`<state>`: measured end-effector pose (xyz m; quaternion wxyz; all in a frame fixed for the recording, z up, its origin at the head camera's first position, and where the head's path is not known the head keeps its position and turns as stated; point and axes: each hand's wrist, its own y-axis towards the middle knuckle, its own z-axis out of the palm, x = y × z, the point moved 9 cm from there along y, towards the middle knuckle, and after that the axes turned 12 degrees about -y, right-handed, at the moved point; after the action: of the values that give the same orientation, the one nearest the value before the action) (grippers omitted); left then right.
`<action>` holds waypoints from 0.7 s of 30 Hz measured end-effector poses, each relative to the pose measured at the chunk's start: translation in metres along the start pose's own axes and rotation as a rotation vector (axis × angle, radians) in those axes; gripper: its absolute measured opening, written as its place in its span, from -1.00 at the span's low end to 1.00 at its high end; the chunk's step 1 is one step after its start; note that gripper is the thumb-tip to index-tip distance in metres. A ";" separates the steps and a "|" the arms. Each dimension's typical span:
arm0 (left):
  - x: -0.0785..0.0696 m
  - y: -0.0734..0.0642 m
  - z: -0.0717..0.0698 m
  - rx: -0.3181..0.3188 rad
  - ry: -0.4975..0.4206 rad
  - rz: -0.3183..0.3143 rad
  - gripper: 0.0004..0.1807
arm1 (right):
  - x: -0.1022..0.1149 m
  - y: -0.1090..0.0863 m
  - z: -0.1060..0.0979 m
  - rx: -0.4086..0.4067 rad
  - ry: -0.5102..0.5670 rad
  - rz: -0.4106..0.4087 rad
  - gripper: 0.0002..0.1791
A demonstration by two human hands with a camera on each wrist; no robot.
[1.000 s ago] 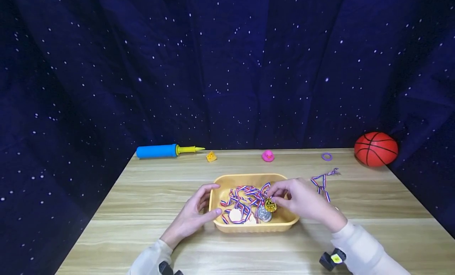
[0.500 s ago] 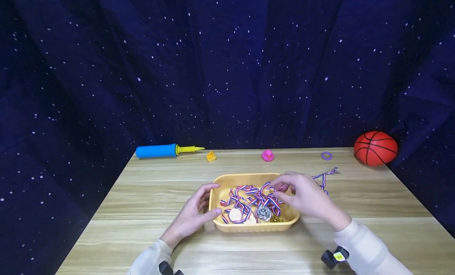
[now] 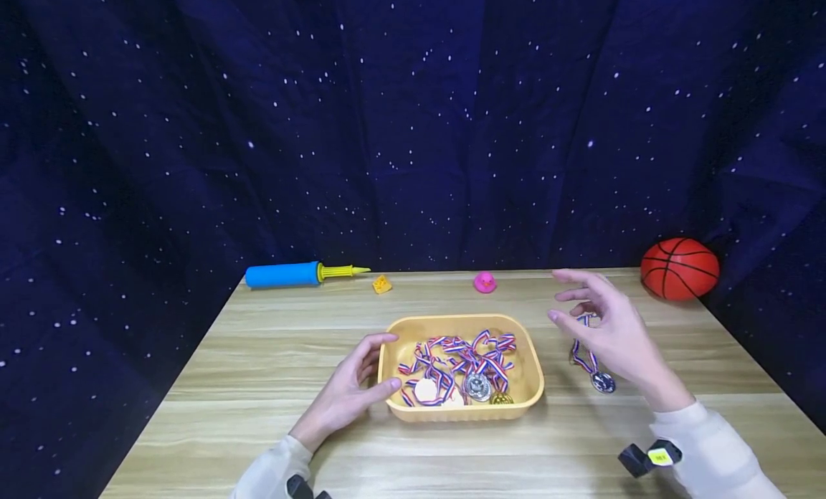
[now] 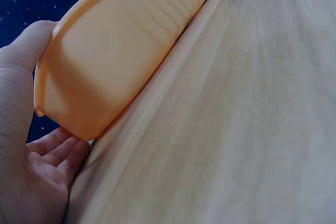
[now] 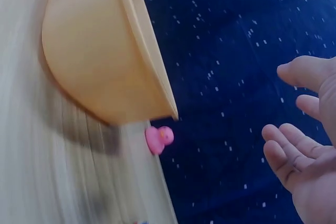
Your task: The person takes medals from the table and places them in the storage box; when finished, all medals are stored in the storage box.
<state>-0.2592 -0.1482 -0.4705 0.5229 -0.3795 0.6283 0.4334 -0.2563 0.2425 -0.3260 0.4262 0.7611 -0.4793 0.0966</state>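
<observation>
A yellow-orange plastic tub [image 3: 461,414] stands on the table with several medals inside, their red, white and blue ribbons [image 3: 445,363] tangled together. Among them are a silver medal [image 3: 477,386], a gold one [image 3: 501,398] and pale discs [image 3: 426,390]. My left hand [image 3: 351,384] grips the tub's left end, thumb and fingers spread along its rim. To the right of the tub, my right hand [image 3: 609,327] is raised with loosely bent fingers and nothing in them. Another silver medal [image 3: 603,382] lies on the table below it, its ribbon partly hidden by the hand.
Along the table's back edge lie a blue and yellow hand pump [image 3: 290,274], a small yellow block-like toy [image 3: 382,284], a pink rubber duck [image 3: 485,282], a purple ring partly covered by the hand, and a red basketball [image 3: 680,269]. A starry dark curtain [image 3: 413,126] hangs behind.
My right hand has let go of the gold medal, which now lies in the tub, and has moved out to the right over the medal on the table. The left hand has stayed put.
</observation>
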 end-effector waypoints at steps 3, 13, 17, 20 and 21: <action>0.000 0.000 0.000 0.002 0.003 0.010 -0.20 | -0.010 -0.005 -0.012 -0.028 0.061 0.011 -0.27; -0.002 -0.001 0.002 0.019 -0.010 0.025 -0.20 | -0.051 -0.036 -0.028 -0.058 0.107 0.066 -0.25; -0.002 -0.001 0.002 0.020 -0.015 0.029 -0.20 | -0.069 -0.053 -0.028 -0.037 0.078 0.114 -0.26; -0.002 0.000 0.002 0.016 -0.006 0.027 -0.20 | -0.084 -0.065 -0.024 -0.003 0.062 0.159 -0.26; -0.003 -0.001 0.001 0.015 -0.003 0.027 -0.20 | -0.089 -0.069 -0.023 0.012 0.065 0.175 -0.25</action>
<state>-0.2579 -0.1471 -0.4681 0.5208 -0.3664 0.6359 0.4360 -0.2409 0.3289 -0.3996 0.4271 0.7152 -0.5293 0.1610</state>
